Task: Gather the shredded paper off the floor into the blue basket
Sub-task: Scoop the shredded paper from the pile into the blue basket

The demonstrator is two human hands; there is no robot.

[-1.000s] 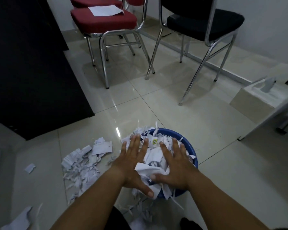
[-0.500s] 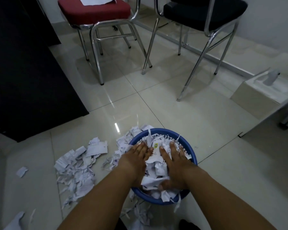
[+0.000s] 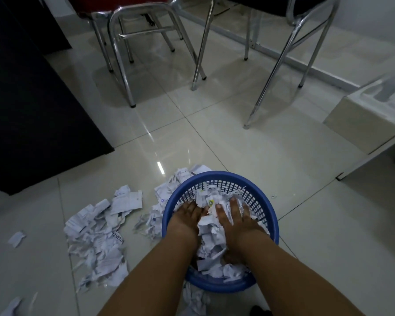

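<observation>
Blue plastic mesh basket (image 3: 217, 174) sits on glossy pale floor tiles (image 3: 237, 137), part-filled w/ white shredded paper (image 3: 211, 238). A person's two bare forearms reach down into it. L hand (image 3: 187, 215) lies palm-down on the paper in the basket's left half, fingers straight, tips sunk among the scraps; it grips nothing. R hand (image 3: 235, 215) lies flat on the paper in the basket's right half, fingers spread & straight, pressing, not gripping. More paper is outside: a loose floor pile (image 3: 96, 238) just left of the basket, w/ scraps touching its left wall, a few bits (image 3: 195, 299) at its near side, and one stray scrap (image 3: 15, 239) well left of it. Beyond the basket stand chrome chair legs (image 3: 121, 65). Far left of the basket is a dark panel (image 3: 32, 87); far right, a beige box (image 3: 363, 124).
</observation>
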